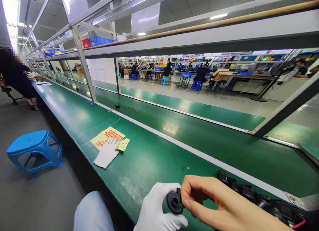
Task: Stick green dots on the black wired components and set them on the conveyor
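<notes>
My left hand (156,207), in a white glove, is closed around a round black plastic part (173,201) with a hole in its middle. Bare, my right hand (206,199) pinches a small green sticker (182,206) against the side of that part. Farther along the bench, an unworn white glove (106,154) lies over a yellowish sheet of red round stickers (113,133). A smaller piece with green dots (123,144) sits beside the glove's fingers.
Several black parts (246,191) line the bench at right, partly behind my forearm. A loose green dot (188,168) lies on the green bench (139,171). A blue stool (35,151) stands at left. A person (17,78) is at the bench's far end.
</notes>
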Action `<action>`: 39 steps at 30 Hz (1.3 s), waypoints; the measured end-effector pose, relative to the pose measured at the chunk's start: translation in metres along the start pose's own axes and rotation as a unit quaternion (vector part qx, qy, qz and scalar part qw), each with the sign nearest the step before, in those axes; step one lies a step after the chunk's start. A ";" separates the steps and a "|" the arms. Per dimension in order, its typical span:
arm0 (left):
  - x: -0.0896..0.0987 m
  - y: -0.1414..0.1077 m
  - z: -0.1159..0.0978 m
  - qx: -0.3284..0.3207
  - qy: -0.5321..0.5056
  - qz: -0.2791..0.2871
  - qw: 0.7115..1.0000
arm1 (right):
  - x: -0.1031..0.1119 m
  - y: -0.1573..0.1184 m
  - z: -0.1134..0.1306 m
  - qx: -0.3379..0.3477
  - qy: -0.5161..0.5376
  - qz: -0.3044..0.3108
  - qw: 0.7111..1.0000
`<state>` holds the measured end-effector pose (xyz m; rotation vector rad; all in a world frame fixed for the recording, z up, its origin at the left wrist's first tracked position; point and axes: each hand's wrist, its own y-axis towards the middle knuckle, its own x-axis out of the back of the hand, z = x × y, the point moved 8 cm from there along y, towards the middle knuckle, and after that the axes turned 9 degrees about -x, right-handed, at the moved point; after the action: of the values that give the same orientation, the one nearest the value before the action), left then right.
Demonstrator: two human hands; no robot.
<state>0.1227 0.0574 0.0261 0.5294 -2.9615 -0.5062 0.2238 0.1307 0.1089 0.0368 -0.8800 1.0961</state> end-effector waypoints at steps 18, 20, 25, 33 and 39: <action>0.001 -0.001 -0.014 -0.011 0.037 0.001 0.999 | 0.008 -0.008 0.009 0.062 0.078 -0.129 0.987; 0.002 0.000 -0.015 -0.016 0.040 -0.002 0.999 | 0.006 -0.010 0.012 0.070 0.048 -0.113 0.990; 0.001 0.000 -0.019 -0.028 0.049 -0.007 0.998 | 0.006 -0.012 0.017 0.083 -0.004 -0.099 0.992; 0.000 0.000 -0.019 -0.043 0.066 -0.017 0.997 | 0.002 -0.012 0.016 0.113 -0.033 -0.126 0.985; -0.001 -0.002 -0.018 -0.057 0.085 -0.018 0.995 | -0.003 -0.007 0.011 0.078 0.017 -0.112 0.990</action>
<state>0.1271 0.0505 0.0426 0.5822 -2.7474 -0.5983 0.2217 0.1204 0.1174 0.2410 -0.7382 0.9498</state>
